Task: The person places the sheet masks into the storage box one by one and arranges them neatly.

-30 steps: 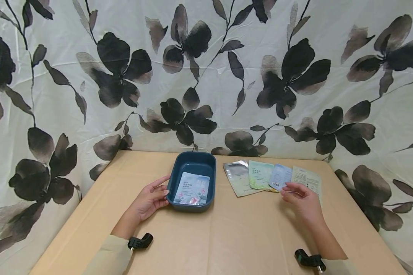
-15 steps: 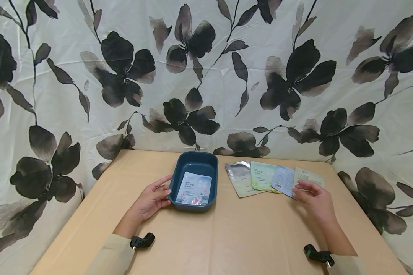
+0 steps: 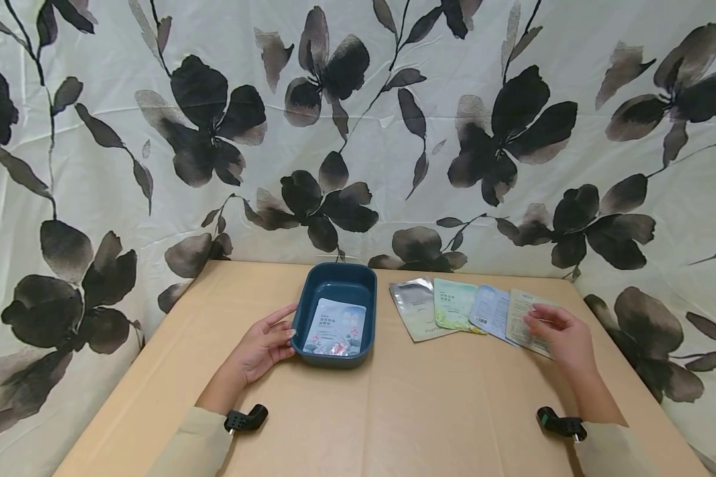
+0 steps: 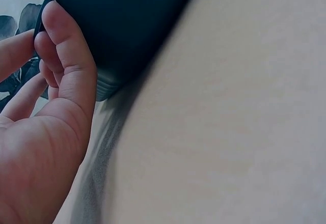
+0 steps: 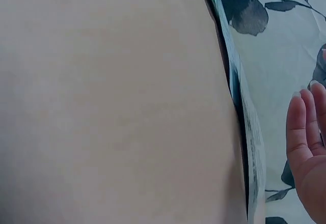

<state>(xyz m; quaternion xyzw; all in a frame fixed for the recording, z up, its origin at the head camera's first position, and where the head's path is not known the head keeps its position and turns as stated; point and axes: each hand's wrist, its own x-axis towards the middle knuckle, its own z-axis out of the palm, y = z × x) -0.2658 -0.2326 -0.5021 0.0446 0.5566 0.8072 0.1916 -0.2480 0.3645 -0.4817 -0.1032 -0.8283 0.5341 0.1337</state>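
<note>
A dark blue tray point(image 3: 334, 278) stands mid-table with one printed sachet point(image 3: 335, 326) lying flat inside it. My left hand point(image 3: 277, 328) rests against the tray's left wall, fingers fairly straight; in the left wrist view its thumb point(image 4: 66, 56) presses on the tray point(image 4: 127, 20) at a corner. To the tray's right lie a silver sachet point(image 3: 414, 308), a green sachet point(image 3: 453, 303), a light blue sachet point(image 3: 489, 311) and a beige sachet point(image 3: 518, 317), overlapping in a row. My right hand point(image 3: 539, 319) is over the beige sachet point(image 5: 252, 132), its fingers point(image 5: 303, 132) straight. I cannot tell whether they touch it.
The tan table point(image 3: 423, 411) is backed and flanked by a white curtain point(image 3: 358, 132) printed with dark flowers. The table's right edge runs close behind my right hand. Black wrist mounts point(image 3: 244, 419) sit on both forearms.
My right hand has slid rightwards along the row, from the light blue sachet to the beige one. The left hand and the tray have stayed put.
</note>
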